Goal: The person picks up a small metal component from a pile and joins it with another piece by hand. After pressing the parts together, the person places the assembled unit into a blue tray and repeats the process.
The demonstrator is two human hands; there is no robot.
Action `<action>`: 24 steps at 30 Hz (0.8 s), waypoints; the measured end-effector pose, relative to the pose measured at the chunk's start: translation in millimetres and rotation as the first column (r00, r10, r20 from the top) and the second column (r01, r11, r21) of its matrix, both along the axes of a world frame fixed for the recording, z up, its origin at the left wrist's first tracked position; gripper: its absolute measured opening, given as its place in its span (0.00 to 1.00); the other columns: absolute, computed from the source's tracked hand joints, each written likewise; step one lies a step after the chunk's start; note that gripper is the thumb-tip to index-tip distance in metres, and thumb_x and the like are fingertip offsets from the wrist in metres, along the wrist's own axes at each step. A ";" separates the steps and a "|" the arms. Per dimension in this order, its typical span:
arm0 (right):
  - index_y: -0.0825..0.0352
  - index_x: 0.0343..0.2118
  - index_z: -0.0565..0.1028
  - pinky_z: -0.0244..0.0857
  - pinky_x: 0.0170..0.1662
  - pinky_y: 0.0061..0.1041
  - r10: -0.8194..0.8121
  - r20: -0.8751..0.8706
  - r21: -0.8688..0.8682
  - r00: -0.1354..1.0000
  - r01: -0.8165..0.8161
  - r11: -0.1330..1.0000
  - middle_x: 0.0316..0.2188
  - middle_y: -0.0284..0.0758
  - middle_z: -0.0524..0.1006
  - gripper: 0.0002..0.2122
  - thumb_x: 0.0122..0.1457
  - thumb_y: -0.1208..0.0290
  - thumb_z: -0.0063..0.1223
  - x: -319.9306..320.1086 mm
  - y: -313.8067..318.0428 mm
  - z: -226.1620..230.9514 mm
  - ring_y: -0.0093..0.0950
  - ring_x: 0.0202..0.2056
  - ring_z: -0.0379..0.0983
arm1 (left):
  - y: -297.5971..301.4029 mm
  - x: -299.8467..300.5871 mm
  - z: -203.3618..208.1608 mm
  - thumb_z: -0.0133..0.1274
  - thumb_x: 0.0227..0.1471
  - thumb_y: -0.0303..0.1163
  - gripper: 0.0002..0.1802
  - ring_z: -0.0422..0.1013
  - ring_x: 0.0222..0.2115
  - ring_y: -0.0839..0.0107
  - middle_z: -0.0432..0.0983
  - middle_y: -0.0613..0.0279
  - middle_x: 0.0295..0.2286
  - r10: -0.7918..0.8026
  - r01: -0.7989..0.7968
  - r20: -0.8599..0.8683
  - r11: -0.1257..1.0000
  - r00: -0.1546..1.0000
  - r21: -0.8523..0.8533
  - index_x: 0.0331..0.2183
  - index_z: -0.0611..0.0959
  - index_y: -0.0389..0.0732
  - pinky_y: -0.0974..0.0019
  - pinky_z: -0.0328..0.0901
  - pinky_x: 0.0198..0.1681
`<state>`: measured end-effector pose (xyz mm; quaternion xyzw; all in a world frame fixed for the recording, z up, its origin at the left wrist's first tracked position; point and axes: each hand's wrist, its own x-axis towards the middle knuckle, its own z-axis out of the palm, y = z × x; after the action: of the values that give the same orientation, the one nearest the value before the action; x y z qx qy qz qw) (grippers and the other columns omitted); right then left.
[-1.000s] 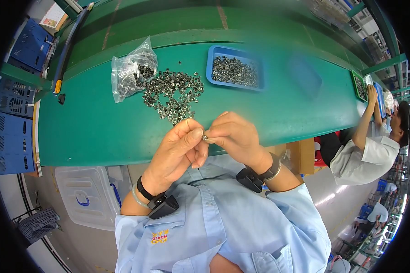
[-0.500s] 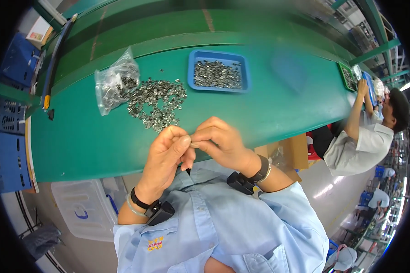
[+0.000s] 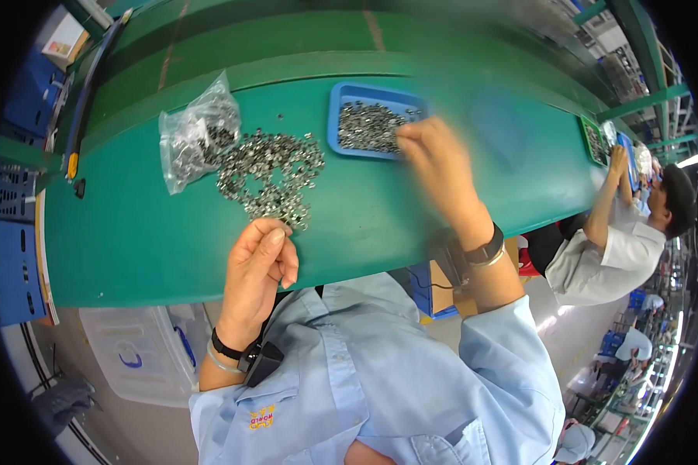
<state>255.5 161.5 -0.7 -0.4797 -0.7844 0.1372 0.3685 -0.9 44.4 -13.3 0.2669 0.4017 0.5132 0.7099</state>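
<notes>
A loose pile of small shiny metal parts [image 3: 267, 167] lies on the green tabletop, too small to name by kind. At its near edge is my left hand [image 3: 260, 252], thumb and forefinger pinched together; anything between them is too small to make out. My right hand [image 3: 442, 167] reaches to the right rim of a blue tray [image 3: 333, 128], its fingertips drawn together and slightly blurred. What they hold, if anything, does not show. Many similar metal parts [image 3: 372, 124] cover the tray's bottom.
A clear plastic bag [image 3: 182, 151] with more parts touches the pile's left side. Along the back runs a green ledge [image 3: 302, 70]. Below the table stands a clear lidded box [image 3: 136, 353]. A co-worker [image 3: 613, 248] sits at the right beside a green tray [image 3: 595, 141].
My hands have parted. The right hand has moved away and up to the blue tray, while the left has shifted slightly left and stays pinched by the pile.
</notes>
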 end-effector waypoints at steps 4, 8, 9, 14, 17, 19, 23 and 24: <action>0.67 0.32 0.76 0.67 0.33 0.28 0.178 0.083 -0.056 0.981 -0.174 0.983 0.29 0.36 0.73 0.06 0.52 0.73 0.56 -48.6 -16.2 -25.2 0.35 0.30 0.73 | 4.2 -23.1 -16.5 0.45 0.60 0.33 0.08 0.64 0.17 0.78 0.70 0.63 0.20 0.013 -0.013 0.028 1.000 1.000 0.009 0.36 0.73 0.38 0.77 0.58 0.19; 0.67 0.31 0.76 0.67 0.31 0.29 0.256 0.179 -0.091 0.950 -0.243 0.966 0.28 0.35 0.73 0.06 0.51 0.72 0.57 -87.6 -16.8 -34.9 0.35 0.29 0.72 | 3.9 -34.8 -27.4 0.45 0.60 0.33 0.08 0.64 0.17 0.78 0.70 0.63 0.20 0.017 -0.019 0.062 1.000 0.998 0.018 0.36 0.73 0.38 0.76 0.58 0.19; 0.66 0.31 0.75 0.67 0.31 0.30 0.260 0.209 -0.088 0.943 -0.247 0.965 0.28 0.35 0.73 0.06 0.51 0.72 0.57 -95.2 -16.9 -35.5 0.36 0.29 0.72 | 3.5 -38.0 -29.2 0.45 0.60 0.33 0.08 0.64 0.17 0.78 0.70 0.63 0.20 0.012 -0.014 0.071 1.000 0.997 0.023 0.36 0.73 0.38 0.76 0.59 0.19; 0.66 0.30 0.75 0.67 0.30 0.30 0.255 0.285 -0.046 0.924 -0.253 0.966 0.27 0.34 0.72 0.06 0.51 0.72 0.58 -120.2 -18.6 -40.1 0.34 0.29 0.72 | -0.8 -51.1 -29.1 0.45 0.60 0.33 0.09 0.64 0.17 0.78 0.71 0.64 0.20 -0.005 0.004 0.072 1.000 0.997 0.019 0.37 0.73 0.38 0.76 0.59 0.19; 0.65 0.30 0.74 0.66 0.29 0.29 0.311 0.077 -0.069 0.947 -0.306 0.950 0.28 0.34 0.73 0.07 0.48 0.73 0.60 -119.2 -24.9 -43.6 0.33 0.28 0.72 | -4.7 -54.2 -25.9 0.46 0.60 0.33 0.10 0.65 0.18 0.79 0.71 0.64 0.21 -0.017 0.016 0.056 1.000 0.998 0.015 0.38 0.73 0.37 0.76 0.59 0.19; 0.64 0.30 0.74 0.66 0.29 0.29 0.328 0.005 -0.052 0.945 -0.328 0.943 0.28 0.34 0.73 0.08 0.47 0.73 0.61 -118.9 -35.4 -35.0 0.33 0.28 0.72 | -6.6 -53.2 -22.4 0.46 0.60 0.34 0.10 0.65 0.18 0.79 0.71 0.64 0.21 -0.021 0.021 0.044 1.000 0.999 0.013 0.38 0.74 0.37 0.76 0.59 0.19; 0.63 0.30 0.74 0.65 0.30 0.29 0.354 -0.121 0.023 0.927 -0.354 0.935 0.29 0.32 0.73 0.09 0.45 0.74 0.62 -114.1 -61.4 -22.9 0.32 0.30 0.71 | -8.3 -38.2 -13.0 0.46 0.60 0.34 0.12 0.66 0.19 0.80 0.73 0.65 0.23 -0.043 0.044 0.006 0.999 0.999 -0.014 0.40 0.75 0.36 0.77 0.59 0.19; 0.62 0.31 0.74 0.64 0.31 0.29 0.355 -0.109 0.060 0.928 -0.351 0.935 0.30 0.31 0.73 0.09 0.46 0.74 0.62 -112.5 -66.9 -21.8 0.31 0.30 0.71 | -9.5 -32.0 -10.6 0.47 0.60 0.35 0.13 0.66 0.19 0.80 0.73 0.64 0.24 -0.035 0.035 -0.012 0.999 0.999 -0.005 0.40 0.75 0.35 0.77 0.59 0.20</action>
<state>143.0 94.6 -22.5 -0.3145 -0.8373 0.2137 0.3928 -32.9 34.9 -23.8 0.2753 0.4024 0.4981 0.7171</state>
